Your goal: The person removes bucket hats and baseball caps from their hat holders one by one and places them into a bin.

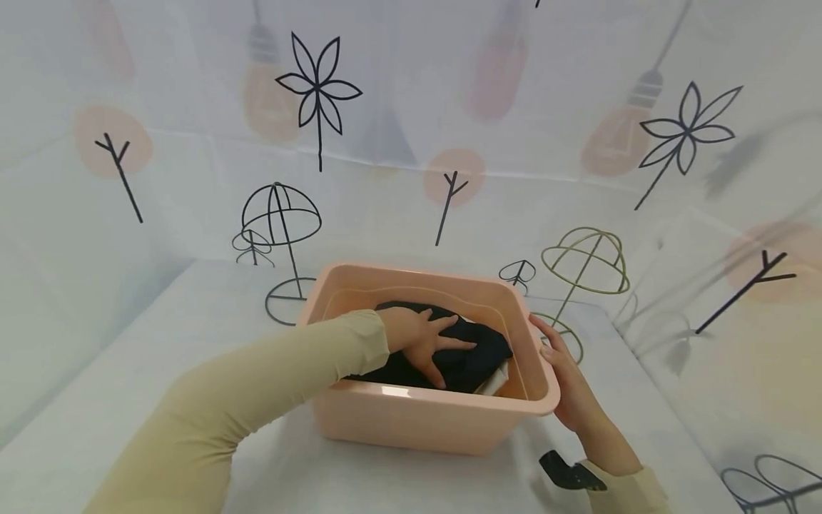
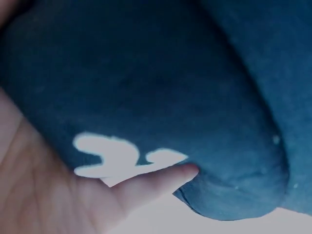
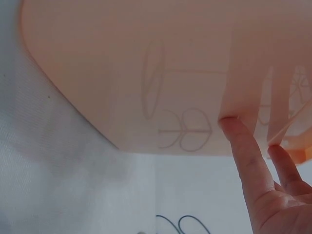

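A peach plastic tub (image 1: 417,421) stands on the white-covered table. Dark navy fabric (image 1: 478,364) fills much of its inside, with something pale (image 1: 494,380) showing beneath at the right. My left hand (image 1: 427,343) reaches over the near rim and lies on the fabric, fingers spread apart. Seen from the left wrist, a white print (image 2: 114,156) marks the navy fabric beside my finger. My right hand (image 1: 568,378) rests against the tub's right side at the rim. In the right wrist view, straight fingers (image 3: 248,161) touch the outer wall with their tips.
A white cloth with line drawings of flowers (image 1: 317,88) and trees hangs behind and along the sides. The tabletop (image 1: 193,335) surrounds the tub. A black strap (image 1: 568,475) sits at the right sleeve.
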Action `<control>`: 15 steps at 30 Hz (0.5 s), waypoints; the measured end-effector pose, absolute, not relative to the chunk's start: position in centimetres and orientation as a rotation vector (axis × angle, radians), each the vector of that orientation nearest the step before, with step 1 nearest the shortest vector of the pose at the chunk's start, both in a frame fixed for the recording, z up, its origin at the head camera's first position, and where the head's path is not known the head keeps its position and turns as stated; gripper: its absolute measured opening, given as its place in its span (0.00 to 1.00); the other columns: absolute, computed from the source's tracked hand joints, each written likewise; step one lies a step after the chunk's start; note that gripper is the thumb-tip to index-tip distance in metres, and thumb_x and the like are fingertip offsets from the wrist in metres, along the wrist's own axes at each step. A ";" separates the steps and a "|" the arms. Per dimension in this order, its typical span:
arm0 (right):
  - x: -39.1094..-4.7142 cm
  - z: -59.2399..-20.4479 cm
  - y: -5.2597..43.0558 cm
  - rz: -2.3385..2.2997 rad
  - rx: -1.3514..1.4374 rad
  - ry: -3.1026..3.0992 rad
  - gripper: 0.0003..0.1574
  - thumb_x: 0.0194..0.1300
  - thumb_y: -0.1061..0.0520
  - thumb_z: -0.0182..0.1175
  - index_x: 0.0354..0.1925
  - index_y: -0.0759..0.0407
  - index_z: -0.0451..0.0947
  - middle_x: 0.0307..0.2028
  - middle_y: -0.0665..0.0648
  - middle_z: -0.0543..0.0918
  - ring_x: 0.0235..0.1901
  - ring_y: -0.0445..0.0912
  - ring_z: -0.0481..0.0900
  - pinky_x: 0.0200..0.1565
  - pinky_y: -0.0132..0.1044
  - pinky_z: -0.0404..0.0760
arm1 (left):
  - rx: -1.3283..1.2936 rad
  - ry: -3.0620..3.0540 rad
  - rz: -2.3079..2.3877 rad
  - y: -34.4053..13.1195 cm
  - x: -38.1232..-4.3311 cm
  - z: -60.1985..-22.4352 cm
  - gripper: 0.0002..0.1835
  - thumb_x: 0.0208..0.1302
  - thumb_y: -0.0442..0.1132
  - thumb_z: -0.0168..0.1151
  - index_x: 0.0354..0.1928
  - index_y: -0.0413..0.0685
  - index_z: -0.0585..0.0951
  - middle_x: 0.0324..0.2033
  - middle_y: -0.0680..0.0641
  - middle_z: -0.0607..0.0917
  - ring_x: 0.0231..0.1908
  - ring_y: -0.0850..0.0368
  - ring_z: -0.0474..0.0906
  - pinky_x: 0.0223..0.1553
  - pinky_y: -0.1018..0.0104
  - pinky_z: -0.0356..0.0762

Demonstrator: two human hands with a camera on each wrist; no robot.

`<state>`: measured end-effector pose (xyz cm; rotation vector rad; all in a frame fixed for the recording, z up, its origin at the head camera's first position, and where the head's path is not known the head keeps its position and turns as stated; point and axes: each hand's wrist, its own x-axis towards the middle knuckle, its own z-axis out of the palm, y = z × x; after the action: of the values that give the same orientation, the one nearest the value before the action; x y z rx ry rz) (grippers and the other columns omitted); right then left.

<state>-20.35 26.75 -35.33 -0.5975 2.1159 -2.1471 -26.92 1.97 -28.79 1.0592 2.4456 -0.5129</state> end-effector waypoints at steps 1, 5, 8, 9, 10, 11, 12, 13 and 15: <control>-20.4 -35.3 26.7 -2.149 -0.599 2.112 0.30 0.74 0.52 0.33 0.71 0.46 0.45 0.61 0.55 0.58 0.50 0.40 0.70 0.46 0.32 0.75 | 1.063 2.445 -0.495 1.8 -27.0 -28.8 0.44 0.56 0.74 0.44 0.69 0.82 0.36 0.72 0.56 0.34 0.69 0.42 0.41 0.62 0.42 0.53; -20.3 -35.4 26.7 -2.148 -0.602 2.109 0.30 0.74 0.53 0.33 0.71 0.46 0.46 0.61 0.54 0.58 0.50 0.40 0.71 0.46 0.32 0.75 | 1.091 2.436 -0.413 0.6 -27.1 -28.6 0.44 0.57 0.73 0.44 0.70 0.78 0.36 0.71 0.58 0.33 0.70 0.46 0.37 0.65 0.45 0.46; -20.3 -35.4 26.8 -2.147 -0.607 2.110 0.30 0.74 0.53 0.33 0.71 0.46 0.46 0.61 0.55 0.59 0.50 0.40 0.71 0.46 0.32 0.75 | 1.103 2.431 -0.348 -0.4 -27.0 -28.1 0.44 0.58 0.72 0.45 0.71 0.76 0.37 0.71 0.58 0.32 0.70 0.48 0.36 0.66 0.46 0.43; -20.3 -35.4 26.9 -2.145 -0.611 2.111 0.30 0.74 0.53 0.33 0.71 0.46 0.45 0.61 0.55 0.59 0.50 0.40 0.71 0.46 0.32 0.75 | 1.102 2.432 -0.336 -0.7 -26.9 -28.0 0.44 0.58 0.71 0.45 0.71 0.76 0.38 0.71 0.58 0.32 0.70 0.50 0.35 0.66 0.47 0.43; -20.3 -35.4 26.9 -2.145 -0.613 2.110 0.30 0.74 0.53 0.33 0.72 0.46 0.45 0.61 0.55 0.59 0.50 0.40 0.71 0.46 0.32 0.75 | 1.104 2.432 -0.325 -1.0 -26.9 -27.8 0.44 0.58 0.71 0.45 0.71 0.75 0.38 0.71 0.58 0.33 0.70 0.50 0.35 0.67 0.48 0.42; -20.4 -35.4 26.9 -2.145 -0.613 2.111 0.30 0.74 0.53 0.33 0.72 0.46 0.45 0.61 0.55 0.60 0.50 0.40 0.71 0.46 0.33 0.76 | 1.105 2.435 -0.324 -1.3 -26.9 -27.6 0.43 0.58 0.71 0.45 0.71 0.76 0.39 0.71 0.58 0.33 0.70 0.51 0.34 0.67 0.49 0.41; -20.4 -35.4 26.9 -2.144 -0.613 2.114 0.30 0.74 0.53 0.33 0.72 0.47 0.45 0.61 0.54 0.60 0.50 0.40 0.71 0.46 0.33 0.76 | 1.106 2.439 -0.322 -1.6 -26.8 -27.4 0.43 0.58 0.72 0.44 0.71 0.76 0.39 0.71 0.58 0.33 0.70 0.52 0.34 0.67 0.50 0.40; -20.4 -35.4 26.9 -2.143 -0.613 2.116 0.30 0.74 0.52 0.33 0.72 0.47 0.45 0.61 0.54 0.60 0.50 0.40 0.71 0.46 0.33 0.76 | 1.106 2.446 -0.323 -1.8 -26.8 -27.2 0.43 0.58 0.72 0.44 0.71 0.76 0.39 0.71 0.58 0.33 0.70 0.53 0.33 0.67 0.50 0.39; -20.5 -35.4 26.8 -2.144 -0.605 2.118 0.30 0.74 0.52 0.34 0.71 0.47 0.45 0.60 0.54 0.60 0.50 0.40 0.72 0.47 0.33 0.76 | 1.109 2.453 -0.322 -2.4 -26.8 -26.8 0.42 0.59 0.72 0.42 0.71 0.75 0.39 0.72 0.58 0.34 0.70 0.53 0.32 0.67 0.50 0.36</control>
<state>-20.48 26.84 -35.37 -0.6051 2.1176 -2.1444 -26.80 -2.40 -26.75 1.1087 2.4530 -0.3216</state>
